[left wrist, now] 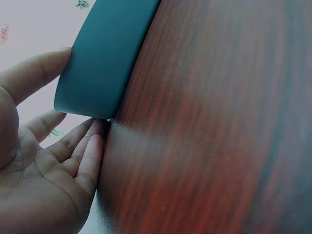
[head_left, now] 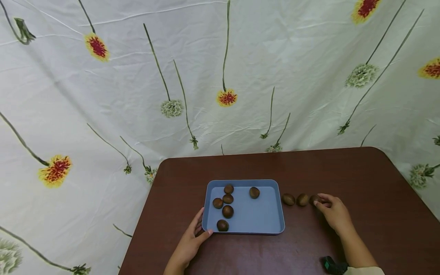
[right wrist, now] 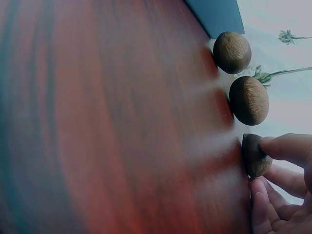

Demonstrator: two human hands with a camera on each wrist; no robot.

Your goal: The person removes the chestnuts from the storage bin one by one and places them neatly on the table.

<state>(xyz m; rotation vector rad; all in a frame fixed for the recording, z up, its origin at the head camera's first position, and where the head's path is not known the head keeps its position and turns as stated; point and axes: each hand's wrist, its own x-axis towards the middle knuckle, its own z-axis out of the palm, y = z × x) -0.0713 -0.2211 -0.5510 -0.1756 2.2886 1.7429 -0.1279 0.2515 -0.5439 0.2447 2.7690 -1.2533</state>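
Observation:
A blue rectangular tray (head_left: 256, 221) lies on the table with several brown chestnuts (head_left: 228, 211) in it, mostly toward its left side. At the tray's near left corner, my left hand (head_left: 188, 242) holds the edge, thumb on the near wall and fingers along the left side. To the right of the tray, two chestnuts (head_left: 288, 199) (head_left: 302, 199) sit in a row. At the row's right end, my right hand (head_left: 333, 214) pinches a third chestnut (right wrist: 253, 155) between thumb and fingers, at the tabletop.
The dark brown wooden table (head_left: 247, 254) has rounded far corners. Behind it hangs a white cloth (head_left: 206, 46) printed with flowers. A dark device (head_left: 332, 265) sits at my right wrist, beside a pale sleeve (head_left: 364, 270).

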